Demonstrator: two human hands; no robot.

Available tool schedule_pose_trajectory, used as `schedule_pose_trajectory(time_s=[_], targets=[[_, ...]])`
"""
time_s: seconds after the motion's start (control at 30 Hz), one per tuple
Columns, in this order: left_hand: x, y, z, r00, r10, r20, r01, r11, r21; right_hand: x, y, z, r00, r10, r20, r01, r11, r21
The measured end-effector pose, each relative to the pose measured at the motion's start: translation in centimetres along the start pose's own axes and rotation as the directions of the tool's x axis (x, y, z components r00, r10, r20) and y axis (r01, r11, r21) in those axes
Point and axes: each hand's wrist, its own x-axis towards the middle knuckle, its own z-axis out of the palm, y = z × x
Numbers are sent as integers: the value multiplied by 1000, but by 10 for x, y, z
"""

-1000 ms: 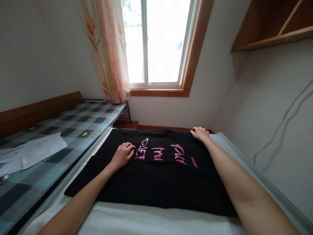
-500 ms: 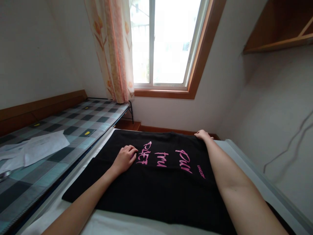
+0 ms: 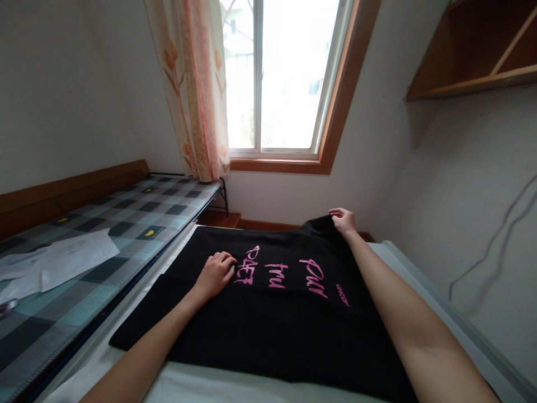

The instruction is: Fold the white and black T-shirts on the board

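A black T-shirt (image 3: 272, 324) with pink lettering lies spread on a white-covered surface (image 3: 201, 386) in front of me. My left hand (image 3: 215, 273) rests on the shirt just left of the lettering, fingers curled and pressing the cloth down. My right hand (image 3: 344, 220) pinches the shirt's far right corner and holds it raised off the surface, so the cloth peaks there.
A checked mattress (image 3: 96, 224) on a dark frame runs along the left, with white paper sheets (image 3: 59, 260) on it. Ahead is a window (image 3: 277, 78) with a floral curtain (image 3: 193, 84). A wooden shelf (image 3: 474, 50) hangs on the right wall.
My right hand has lifted the shirt's far right corner, which lay flat before. My left hand has stayed in place on the cloth.
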Motion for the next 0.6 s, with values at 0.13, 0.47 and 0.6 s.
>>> schedule_pose_trajectory(time_s=[0.13, 0.47, 0.6], targets=[[0, -1, 0, 1000, 12, -4, -12, 1000, -6, -48, -10, -48, 918, -326, 226, 230, 902, 366], [0, -4, 1, 1000, 29, 7, -29, 1000, -4, -147, 20, -80, 697, -324, 640, 220, 946, 239], [0, -6, 2, 1000, 15, 17, -15, 1000, -19, -149, 8, -64, 769, -304, 562, 202, 950, 238]])
